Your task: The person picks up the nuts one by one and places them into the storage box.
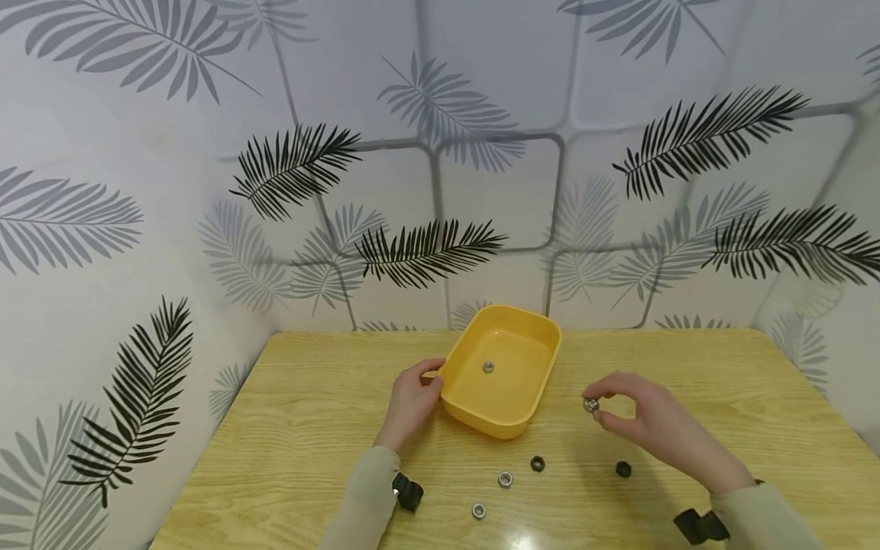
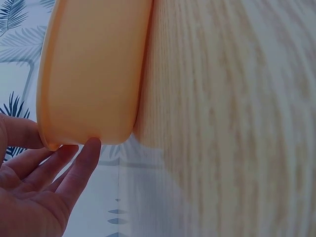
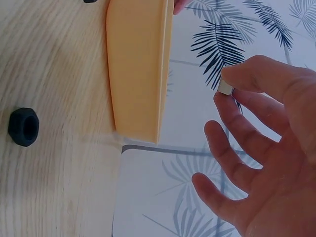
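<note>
A yellow plastic tray (image 1: 529, 401) stands at the middle of the wooden table with one silver nut (image 1: 488, 367) lying in it. My left hand (image 1: 435, 376) rests against the tray's near left corner, thumb on the rim and straight fingers (image 2: 85, 154) touching the outer wall (image 2: 94, 74). To the right of the tray my right hand (image 1: 595, 403) pinches another silver nut (image 3: 225, 88) between thumb and forefinger, lifted a little above the table. Its other fingers are spread.
Two silver nuts (image 1: 505, 479) (image 1: 478, 510) and two black nuts (image 1: 538, 463) (image 1: 623, 469) lie loose on the table in front of the tray. A leaf-patterned wall closes the table's back and left sides.
</note>
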Demonstrator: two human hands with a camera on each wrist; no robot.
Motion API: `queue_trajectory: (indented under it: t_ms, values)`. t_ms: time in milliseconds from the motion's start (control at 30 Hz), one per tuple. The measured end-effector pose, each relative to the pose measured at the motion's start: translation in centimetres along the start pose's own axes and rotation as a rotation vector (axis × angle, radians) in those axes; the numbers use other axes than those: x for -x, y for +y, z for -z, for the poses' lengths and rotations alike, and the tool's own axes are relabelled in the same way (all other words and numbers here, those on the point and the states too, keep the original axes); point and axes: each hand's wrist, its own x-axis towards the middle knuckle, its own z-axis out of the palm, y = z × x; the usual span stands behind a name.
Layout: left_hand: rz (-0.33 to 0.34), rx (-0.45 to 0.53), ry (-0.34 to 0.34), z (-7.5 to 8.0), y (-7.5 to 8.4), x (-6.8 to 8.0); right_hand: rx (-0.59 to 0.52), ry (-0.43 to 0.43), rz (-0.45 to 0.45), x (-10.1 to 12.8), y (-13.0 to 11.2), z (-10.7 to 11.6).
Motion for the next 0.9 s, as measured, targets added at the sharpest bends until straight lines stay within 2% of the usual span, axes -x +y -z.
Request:
queue_trajectory:
  t_ms: [233, 900]
  values:
    - [0.022, 0.010, -0.002, 0.0, 0.2, 0.0, -0.031, -0.002, -0.031, -1.1, 0.2, 0.1]
    - [-0.001, -0.005, -0.009, 0.1, -0.1, -0.1, -0.110, 0.051, -0.102, -4.5, 1.0, -1.7]
